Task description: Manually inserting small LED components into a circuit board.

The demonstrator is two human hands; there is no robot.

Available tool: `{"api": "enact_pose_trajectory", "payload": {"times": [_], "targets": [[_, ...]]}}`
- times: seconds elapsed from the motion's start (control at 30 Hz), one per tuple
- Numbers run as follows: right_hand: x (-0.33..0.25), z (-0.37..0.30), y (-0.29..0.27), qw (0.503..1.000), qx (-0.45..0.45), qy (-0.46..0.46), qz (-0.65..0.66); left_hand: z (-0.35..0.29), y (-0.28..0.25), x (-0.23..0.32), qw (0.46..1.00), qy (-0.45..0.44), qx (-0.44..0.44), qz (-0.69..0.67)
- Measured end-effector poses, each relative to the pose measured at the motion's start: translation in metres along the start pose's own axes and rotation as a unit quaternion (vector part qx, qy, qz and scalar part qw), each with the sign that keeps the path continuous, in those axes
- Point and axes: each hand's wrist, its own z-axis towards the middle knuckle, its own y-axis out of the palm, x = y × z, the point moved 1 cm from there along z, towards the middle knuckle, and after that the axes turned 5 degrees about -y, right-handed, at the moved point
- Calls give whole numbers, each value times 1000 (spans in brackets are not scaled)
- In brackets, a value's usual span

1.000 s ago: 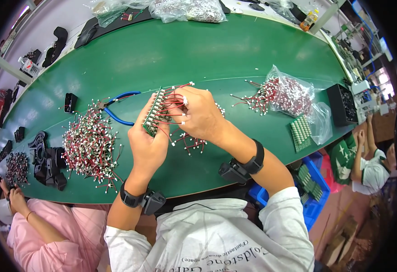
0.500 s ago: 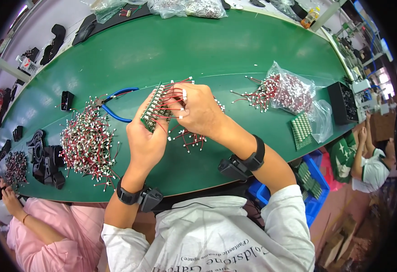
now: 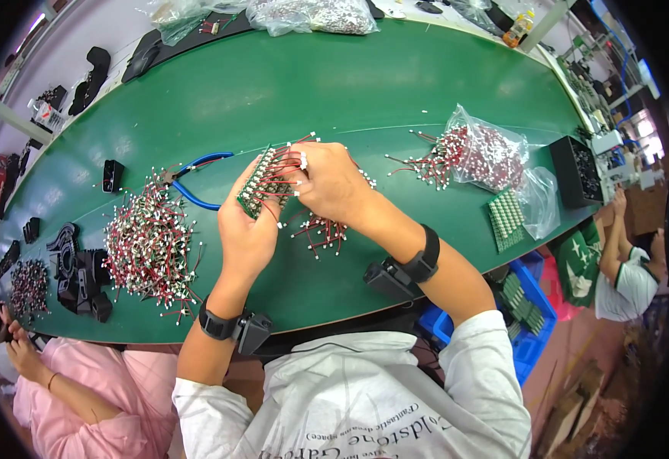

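Observation:
My left hand is closed around a green circuit board panel, held tilted above the table. Short red wires with white plugs stick out from the row of connectors along it. At the panel's right side, my right hand is closed, its fingertips among these red wires; which wire it pinches is hidden behind the hand. Below the hands lies a small heap of red wire leads, partly covered by my right hand. Left of my hands is a large pile of wired connectors.
Blue-handled pliers lie beside the large pile. On the right are a plastic bag of wire leads, another board panel and a black bin. A blue crate with boards stands below the table edge. A person in pink sits left.
The panel and both hands have shifted only slightly. My right hand has moved a little left along the wires; my left hand keeps its hold.

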Motion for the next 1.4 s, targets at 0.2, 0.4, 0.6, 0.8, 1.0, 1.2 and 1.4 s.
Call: {"api": "enact_pose_trajectory", "payload": {"times": [0.2,0.4,0.6,0.8,1.0,1.2,1.4], "targets": [[46,-10,-54,989,7,124,-75,24,-26,-28,968,-148,72,-188],[60,-17,-30,950,-87,212,-213,25,-26,-50,966,-116,127,-193],[52,-24,-16,947,-138,220,-189,21,-30,-46,973,-110,112,-167],[46,-30,-14,941,-159,216,-207,19,-28,-47,972,-104,94,-188],[49,-34,-16,965,-147,154,-153,14,-26,-47,977,-93,100,-164],[45,-30,-31,945,-48,242,213,10,-26,-45,973,-109,93,-180],[35,-25,-27,832,15,294,470,8,-22,-43,963,-111,115,-216]]}}
